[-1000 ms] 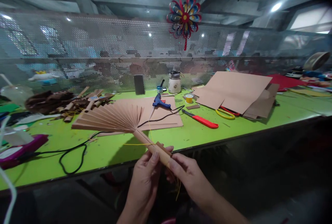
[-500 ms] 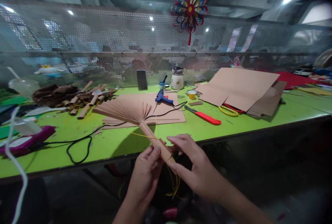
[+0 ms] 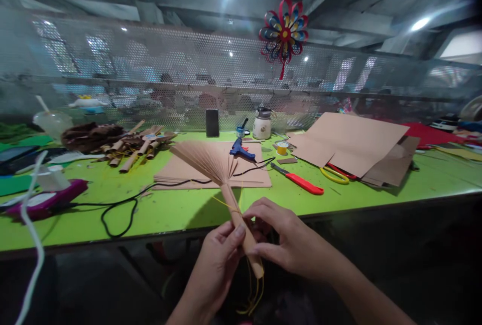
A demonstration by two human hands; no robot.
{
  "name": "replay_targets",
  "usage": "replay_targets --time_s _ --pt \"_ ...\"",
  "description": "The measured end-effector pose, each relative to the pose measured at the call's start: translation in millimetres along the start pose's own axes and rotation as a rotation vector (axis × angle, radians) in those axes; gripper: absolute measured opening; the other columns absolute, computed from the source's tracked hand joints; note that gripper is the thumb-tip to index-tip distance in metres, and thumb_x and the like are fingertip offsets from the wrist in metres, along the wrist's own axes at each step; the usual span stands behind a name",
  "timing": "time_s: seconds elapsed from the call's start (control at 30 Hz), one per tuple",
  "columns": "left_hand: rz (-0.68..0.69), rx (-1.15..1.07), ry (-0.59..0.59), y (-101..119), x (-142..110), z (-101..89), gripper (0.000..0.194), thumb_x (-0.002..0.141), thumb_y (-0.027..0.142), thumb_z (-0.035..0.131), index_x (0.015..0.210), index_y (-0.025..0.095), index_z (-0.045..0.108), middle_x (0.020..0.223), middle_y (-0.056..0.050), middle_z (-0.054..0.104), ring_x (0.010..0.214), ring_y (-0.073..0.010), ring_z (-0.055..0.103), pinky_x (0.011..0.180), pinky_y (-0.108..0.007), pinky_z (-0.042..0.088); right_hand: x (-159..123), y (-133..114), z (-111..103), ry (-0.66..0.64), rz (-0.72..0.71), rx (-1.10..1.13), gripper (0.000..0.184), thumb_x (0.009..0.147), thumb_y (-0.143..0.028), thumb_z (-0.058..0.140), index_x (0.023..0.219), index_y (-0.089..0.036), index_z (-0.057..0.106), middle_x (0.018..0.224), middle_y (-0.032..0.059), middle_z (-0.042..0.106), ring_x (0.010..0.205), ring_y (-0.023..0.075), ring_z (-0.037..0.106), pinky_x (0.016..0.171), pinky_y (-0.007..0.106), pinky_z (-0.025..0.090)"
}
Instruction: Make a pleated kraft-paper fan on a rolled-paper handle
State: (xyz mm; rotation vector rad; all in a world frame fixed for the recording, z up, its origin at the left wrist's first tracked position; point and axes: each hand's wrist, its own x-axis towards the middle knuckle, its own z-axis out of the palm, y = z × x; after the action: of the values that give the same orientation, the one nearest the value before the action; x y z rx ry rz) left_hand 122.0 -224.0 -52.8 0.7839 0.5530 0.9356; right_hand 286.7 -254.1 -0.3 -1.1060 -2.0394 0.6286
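A pleated brown paper fan (image 3: 199, 163) points up and to the left, its folds spread above a narrow rolled handle. My left hand (image 3: 220, 259) is closed round that handle, thumb on top. At the handle's right side is my right hand (image 3: 284, 237), its thumb touching the paper low down and its curled fingers near the upper part, partly hidden behind it. Thin yellow string (image 3: 257, 297) crosses the handle and hangs in loops from its lower end.
On the green table (image 3: 86, 229) lie a blue glue gun (image 3: 242, 150) with a black cord, a red-handled knife (image 3: 303, 183), a yellow string spool (image 3: 281, 148), yellow-handled scissors (image 3: 334, 176) under brown paper sheets (image 3: 357, 139), and rolled paper pieces (image 3: 131, 159). A purple power strip (image 3: 48, 202) sits left.
The fan has turned more upright and its folds have drawn closer together. My right hand left the handle's lower end, opened, and came back along its right side. The view shifted slightly.
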Motion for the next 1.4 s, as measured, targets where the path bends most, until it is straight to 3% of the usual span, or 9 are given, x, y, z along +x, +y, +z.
replay_targets --time_s 0.2,0.4,0.53,0.73,0.93,1.13,1.23,1.3,1.4 --pt "-0.020 -0.039 -0.068 -3 -2 1.2 0.023 0.083 0.025 0.067 0.101 0.012 0.072 0.084 -0.009 0.071 0.075 -0.0168 0.065 0.072 -0.025 0.049 -1 1 1 -0.017 0.063 0.010 0.034 0.074 -0.013 0.073 0.102 -0.022 0.058 0.091 -0.0001 0.056 0.075 0.0137 0.053 0.067 0.025 0.045" --pt "-0.012 -0.045 -0.060 3 -4 5.4 0.023 0.082 0.029 0.068 0.095 0.010 0.071 0.084 -0.010 0.070 0.067 -0.0143 0.062 0.062 -0.023 0.048 -4 -5 2 0.004 0.020 -0.040 0.037 0.078 -0.018 0.071 0.112 -0.023 0.058 0.100 0.0036 0.057 0.086 0.0169 0.054 0.077 0.029 0.047" --pt "0.019 -0.069 -0.051 10 -2 3.3 0.016 0.085 0.026 0.065 0.089 0.011 0.069 0.084 -0.011 0.071 0.071 -0.0161 0.065 0.070 -0.026 0.051 -7 -4 6 0.152 -0.005 0.006 0.043 0.082 -0.021 0.068 0.122 -0.024 0.053 0.112 0.0063 0.056 0.099 0.0190 0.055 0.088 0.032 0.046" --pt "0.088 -0.139 -0.058 18 2 -9.3 0.012 0.086 0.022 0.063 0.090 0.013 0.069 0.086 -0.011 0.074 0.078 -0.0185 0.069 0.076 -0.028 0.053 -6 1 18 0.283 -0.010 0.085 0.009 0.090 -0.021 0.059 0.098 -0.021 0.063 0.092 0.0047 0.062 0.084 0.0174 0.059 0.076 0.029 0.048" --pt "0.145 -0.141 0.005 25 8 -14.6 0.016 0.086 0.025 0.063 0.092 0.012 0.069 0.094 -0.016 0.075 0.089 -0.0212 0.070 0.087 -0.032 0.051 -10 4 38 0.515 0.032 0.153 0.012 0.091 -0.023 0.055 0.081 -0.019 0.061 0.076 0.0035 0.058 0.071 0.0160 0.055 0.066 0.028 0.044" --pt "0.155 -0.116 0.077 32 8 -15.1 0.021 0.083 0.029 0.067 0.094 0.011 0.069 0.097 -0.018 0.075 0.084 -0.0212 0.070 0.079 -0.031 0.054 -5 5 72 0.236 0.238 0.478 0.030 0.082 -0.041 0.066 0.099 -0.016 0.062 0.088 0.0068 0.064 0.078 0.0169 0.058 0.067 0.027 0.045" --pt "0.176 -0.123 0.088 34 6 -19.3 0.020 0.083 0.028 0.067 0.093 0.010 0.069 0.095 -0.018 0.075 0.085 -0.0205 0.070 0.080 -0.030 0.054 -7 11 87 0.055 0.396 0.704 0.047 0.085 -0.055 0.057 0.103 -0.012 0.060 0.063 0.0006 0.059 0.051 0.0107 0.051 0.049 0.021 0.040" --pt "0.201 -0.131 0.101 34 7 -23.6 0.019 0.084 0.026 0.066 0.092 0.010 0.069 0.094 -0.017 0.075 0.090 -0.0212 0.070 0.082 -0.030 0.054 -12 15 92 0.065 0.397 0.578 0.048 0.093 -0.055 0.043 0.097 -0.011 0.063 0.046 -0.0055 0.044 0.038 0.0075 0.039 0.041 0.019 0.031" --pt "0.224 -0.139 0.134 34 10 -28.9 0.019 0.085 0.025 0.065 0.094 0.009 0.069 0.094 -0.016 0.075 0.095 -0.0238 0.069 0.082 -0.030 0.055 -21 19 93 0.279 0.142 0.204 0.039 0.099 -0.037 0.035 0.096 -0.013 0.066 0.050 -0.0033 0.046 0.044 0.0093 0.045 0.048 0.022 0.036"
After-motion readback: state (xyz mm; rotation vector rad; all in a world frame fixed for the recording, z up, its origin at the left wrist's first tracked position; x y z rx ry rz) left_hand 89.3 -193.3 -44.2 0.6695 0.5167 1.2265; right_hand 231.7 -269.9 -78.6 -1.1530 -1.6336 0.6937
